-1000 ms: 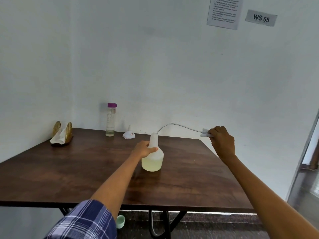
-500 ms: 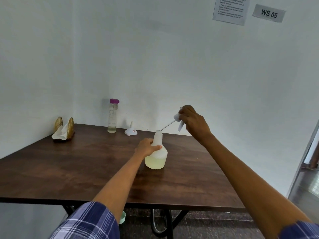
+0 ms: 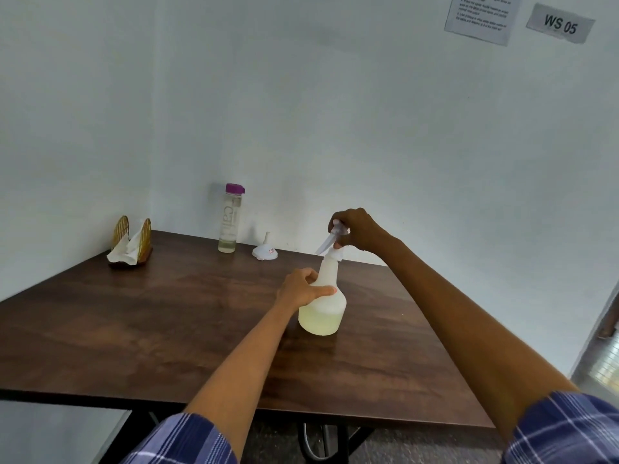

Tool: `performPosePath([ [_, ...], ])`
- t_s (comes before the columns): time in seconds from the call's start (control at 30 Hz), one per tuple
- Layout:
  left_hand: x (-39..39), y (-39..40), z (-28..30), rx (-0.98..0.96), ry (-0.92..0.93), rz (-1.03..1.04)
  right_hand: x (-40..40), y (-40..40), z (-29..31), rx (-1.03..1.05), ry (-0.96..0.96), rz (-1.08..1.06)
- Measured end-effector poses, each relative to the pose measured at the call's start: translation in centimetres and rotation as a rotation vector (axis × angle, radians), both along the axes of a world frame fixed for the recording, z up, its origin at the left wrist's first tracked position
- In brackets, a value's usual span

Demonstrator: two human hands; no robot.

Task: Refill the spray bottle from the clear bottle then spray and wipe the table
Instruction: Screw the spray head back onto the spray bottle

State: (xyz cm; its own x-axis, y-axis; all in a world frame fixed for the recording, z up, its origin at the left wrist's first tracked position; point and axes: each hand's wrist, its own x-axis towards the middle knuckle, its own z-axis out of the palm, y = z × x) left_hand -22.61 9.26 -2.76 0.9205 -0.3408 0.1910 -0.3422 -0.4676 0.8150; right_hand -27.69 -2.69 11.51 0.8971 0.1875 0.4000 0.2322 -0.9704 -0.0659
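So the big dark wooden tabletop (image 3: 167, 329) takes up most of the view, pushed into a white corner. Roughly mid-table stands the spray bottle (image 3: 323, 306), upright, frosted white, with pale yellowish liquid filling just the bottom part. The left hand (image 3: 301, 289) is wrapped around its shoulder, fingers closed on it with the thumb lying across the front. The right hand (image 3: 355, 229) is right over the neck, fingers pinched shut on the white spray head (image 3: 331, 239), which sits tilted at the mouth of the bottle; can't tell if it's fully seated. Back by the wall is the clear bottle (image 3: 229, 222) with a purple cap, upright, only a little liquid left at the bottom. Just right of it lies a small white funnel (image 3: 265, 251), spout up. Far left corner has a gold napkin holder (image 3: 132, 241) with white napkins in it.
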Motion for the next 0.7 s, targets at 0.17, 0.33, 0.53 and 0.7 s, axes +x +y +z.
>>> performPosePath([
  [0.17,0.6,0.0,0.0,0.004,0.003,-0.029,0.4,1.2,1.2,-0.098,0.103,-0.083],
  [0.33,0.6,0.0,-0.2,0.000,0.002,-0.019,0.6,1.9,1.6,-0.114,0.140,-0.124],
  [0.53,0.6,0.0,-0.2,-0.007,0.001,-0.020,-0.3,3.1,1.7,-0.140,0.197,-0.103],
  [0.7,0.3,-0.1,-0.2,-0.007,-0.003,0.005,0.1,4.2,1.7,-0.228,0.195,-0.135],
])
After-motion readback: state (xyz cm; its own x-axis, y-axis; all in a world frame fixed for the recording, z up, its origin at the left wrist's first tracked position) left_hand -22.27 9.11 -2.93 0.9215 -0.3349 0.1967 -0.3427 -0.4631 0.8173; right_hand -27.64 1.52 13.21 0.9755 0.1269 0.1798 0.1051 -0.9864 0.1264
